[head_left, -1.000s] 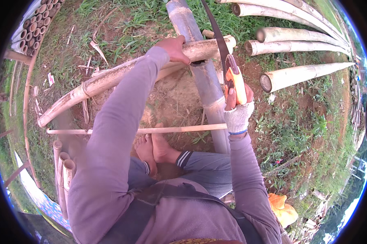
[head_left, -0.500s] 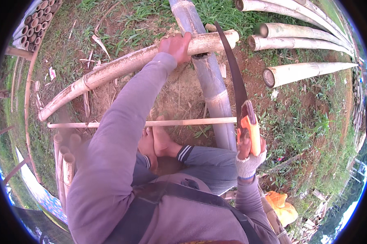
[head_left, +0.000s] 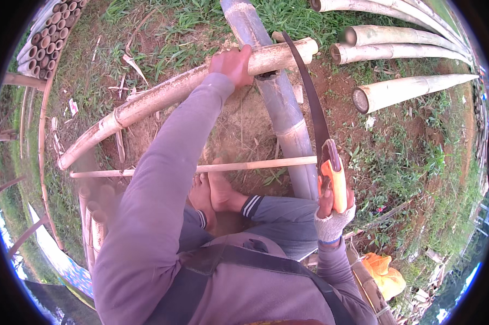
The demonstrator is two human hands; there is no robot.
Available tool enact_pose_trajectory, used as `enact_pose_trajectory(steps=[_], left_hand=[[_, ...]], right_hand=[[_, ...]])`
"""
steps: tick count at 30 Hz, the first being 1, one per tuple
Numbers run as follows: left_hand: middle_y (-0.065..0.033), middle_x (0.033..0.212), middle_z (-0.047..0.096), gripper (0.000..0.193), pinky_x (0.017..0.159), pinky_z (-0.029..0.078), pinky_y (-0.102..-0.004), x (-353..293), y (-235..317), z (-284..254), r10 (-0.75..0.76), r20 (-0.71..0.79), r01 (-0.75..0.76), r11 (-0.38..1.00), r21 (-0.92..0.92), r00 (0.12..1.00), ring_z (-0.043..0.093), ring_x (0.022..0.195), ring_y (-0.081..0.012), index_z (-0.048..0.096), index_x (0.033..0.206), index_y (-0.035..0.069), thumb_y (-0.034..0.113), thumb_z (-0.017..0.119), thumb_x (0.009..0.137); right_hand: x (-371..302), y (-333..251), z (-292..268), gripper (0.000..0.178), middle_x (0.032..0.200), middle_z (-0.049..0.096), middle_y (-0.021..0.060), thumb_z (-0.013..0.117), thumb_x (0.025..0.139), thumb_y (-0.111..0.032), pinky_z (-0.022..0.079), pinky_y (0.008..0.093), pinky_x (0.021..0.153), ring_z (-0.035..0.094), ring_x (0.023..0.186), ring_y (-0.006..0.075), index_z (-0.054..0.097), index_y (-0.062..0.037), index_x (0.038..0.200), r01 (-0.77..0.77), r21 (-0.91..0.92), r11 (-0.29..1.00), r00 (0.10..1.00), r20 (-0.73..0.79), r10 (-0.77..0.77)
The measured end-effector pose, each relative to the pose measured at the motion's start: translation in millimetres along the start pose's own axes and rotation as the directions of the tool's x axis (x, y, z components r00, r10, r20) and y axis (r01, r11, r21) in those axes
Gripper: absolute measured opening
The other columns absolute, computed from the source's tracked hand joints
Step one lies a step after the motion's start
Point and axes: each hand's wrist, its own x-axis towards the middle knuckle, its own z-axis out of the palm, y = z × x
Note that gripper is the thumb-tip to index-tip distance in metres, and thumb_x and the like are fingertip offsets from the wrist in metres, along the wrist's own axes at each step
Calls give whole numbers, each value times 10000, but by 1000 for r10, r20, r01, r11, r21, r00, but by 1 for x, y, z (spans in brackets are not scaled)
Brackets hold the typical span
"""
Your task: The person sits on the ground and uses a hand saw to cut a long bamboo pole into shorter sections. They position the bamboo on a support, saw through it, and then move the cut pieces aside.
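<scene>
Gripping bamboo pole [head_left: 166, 93] with left hand [head_left: 232, 66], upper centre; clasping saw [head_left: 317, 111], centre right, with right hand [head_left: 335, 218] partly hidden behind handle [head_left: 337, 187].

Daylight lit the reddish soil [head_left: 334, 86] and patchy green grass [head_left: 290, 19] outdoors, with a stack of poles [head_left: 49, 39] at the upper left and a blue-and-white sheet [head_left: 65, 266] at the lower left.

Saw handle [head_left: 337, 187] is orange, blade [head_left: 311, 95] dark brown, held bamboo pole [head_left: 168, 91] mottled tan, right glove [head_left: 335, 223] white edged blue, trouser cuff [head_left: 251, 206] white-striped.
</scene>
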Motion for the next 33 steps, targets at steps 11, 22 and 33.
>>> enact_pose_trajectory(steps=[11,22,33], left_hand=[[-192,1176,737,718,943,595,-519,3,11,-10,28,-20,-28,1000,15,999,743,1102,-407,592,1341,130,393,916,757],[-188,1191,748,704,942,591,-526,5,12,-3,13,24,-13,1000,-8,1000,749,1088,-405,594,1323,120,400,913,762],[-191,1158,746,673,942,592,-523,4,-2,-1,11,23,-11,1000,3,1000,742,1097,-407,594,1283,114,404,919,769]], right_hand=[[118,-11,80,180,849,698,123,744,1031,-134,537,364,648,650,705,199,627,3,1029,199,30,980,979,-51,-197],[129,-2,84,194,844,679,148,777,993,-141,547,417,645,678,689,313,633,-23,1049,239,-119,964,969,-30,-244],[-1,18,3,340,927,714,194,732,994,-190,594,414,737,739,838,277,573,72,1142,-91,92,992,995,45,87]])
